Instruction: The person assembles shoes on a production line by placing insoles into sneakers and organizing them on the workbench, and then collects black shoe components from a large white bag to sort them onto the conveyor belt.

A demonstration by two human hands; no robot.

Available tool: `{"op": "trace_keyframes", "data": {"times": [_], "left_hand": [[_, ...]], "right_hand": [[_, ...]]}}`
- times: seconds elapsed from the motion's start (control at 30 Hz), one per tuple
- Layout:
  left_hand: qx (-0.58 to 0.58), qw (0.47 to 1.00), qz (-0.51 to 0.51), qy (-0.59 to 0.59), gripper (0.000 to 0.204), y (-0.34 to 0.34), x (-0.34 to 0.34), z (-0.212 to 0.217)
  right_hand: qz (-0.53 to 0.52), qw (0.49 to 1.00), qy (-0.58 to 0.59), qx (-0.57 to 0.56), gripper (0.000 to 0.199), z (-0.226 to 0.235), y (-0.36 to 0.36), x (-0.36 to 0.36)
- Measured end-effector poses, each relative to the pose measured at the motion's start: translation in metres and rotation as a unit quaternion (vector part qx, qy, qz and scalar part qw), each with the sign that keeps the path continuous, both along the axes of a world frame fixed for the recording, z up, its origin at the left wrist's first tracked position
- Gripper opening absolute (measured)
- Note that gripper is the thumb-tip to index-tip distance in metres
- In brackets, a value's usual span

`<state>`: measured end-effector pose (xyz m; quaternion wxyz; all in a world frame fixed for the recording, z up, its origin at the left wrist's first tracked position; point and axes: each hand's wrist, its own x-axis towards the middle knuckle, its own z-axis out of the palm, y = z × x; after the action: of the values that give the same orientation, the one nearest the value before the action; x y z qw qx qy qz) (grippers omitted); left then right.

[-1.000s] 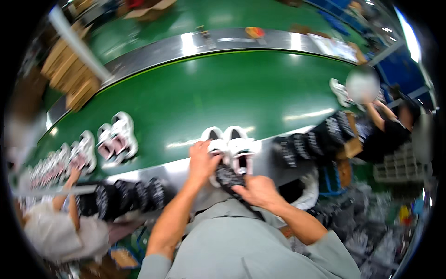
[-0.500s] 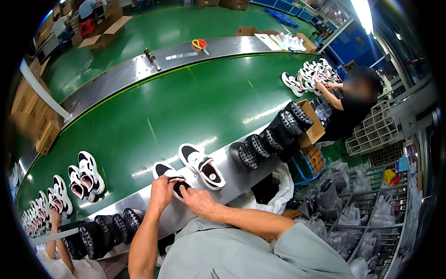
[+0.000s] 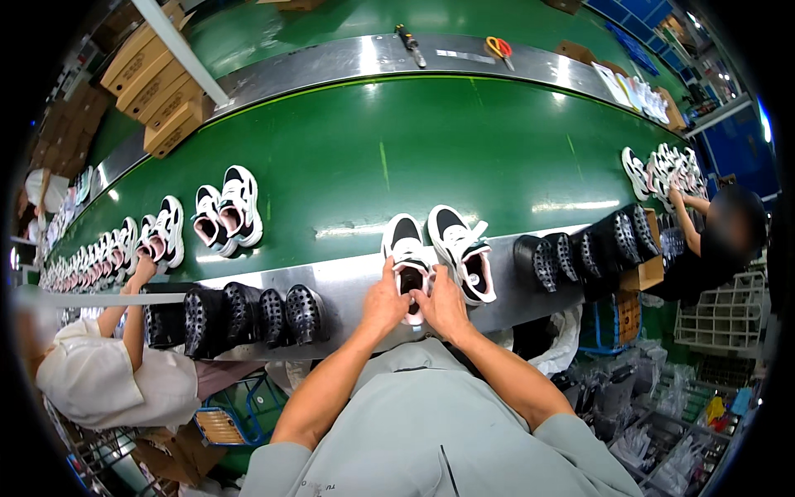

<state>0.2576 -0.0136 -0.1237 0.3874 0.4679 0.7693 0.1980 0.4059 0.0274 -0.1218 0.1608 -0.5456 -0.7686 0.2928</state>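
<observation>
A white sneaker with a black toe panel and pink lining [image 3: 403, 243] rests on the metal edge in front of me, toe pointing away. My left hand [image 3: 386, 305] grips the left side of its collar. On the other side, my right hand [image 3: 443, 306] holds the collar with its thumb at the opening. Both thumbs press close to the dark insole; whether anything small is between them is hidden. Just right of my right hand stands a matching sneaker [image 3: 460, 253], its tongue and white laces raised, touched by neither hand.
Black studded shoe lasts stand along the metal ledge [image 3: 348, 286] at left [image 3: 240, 315] and right [image 3: 584, 253]. More sneakers [image 3: 228, 207] sit on the green belt [image 3: 331, 149]. Scissors [image 3: 499, 50] and a screwdriver-like tool [image 3: 410, 45] lie across it. Co-workers [image 3: 124, 364] work on both sides.
The view has swung leftward, so the belt and shoes appear farther right. Both hands stay on the same sneaker's collar, my right hand now more at its right side.
</observation>
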Motion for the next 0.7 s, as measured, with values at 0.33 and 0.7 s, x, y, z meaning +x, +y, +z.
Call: {"op": "trace_keyframes", "data": {"times": [0.33,0.7], "left_hand": [[0.138,0.989,0.029,0.050,0.050,-0.024,-0.002,0.000],[0.139,0.977,0.131,-0.094,0.041,-0.019,-0.020,-0.025]], "right_hand": [[0.130,0.984,0.102,0.068,0.055,0.002,0.027,0.000],[0.215,0.936,0.278,-0.005,0.033,-0.017,0.033,-0.040]]}}
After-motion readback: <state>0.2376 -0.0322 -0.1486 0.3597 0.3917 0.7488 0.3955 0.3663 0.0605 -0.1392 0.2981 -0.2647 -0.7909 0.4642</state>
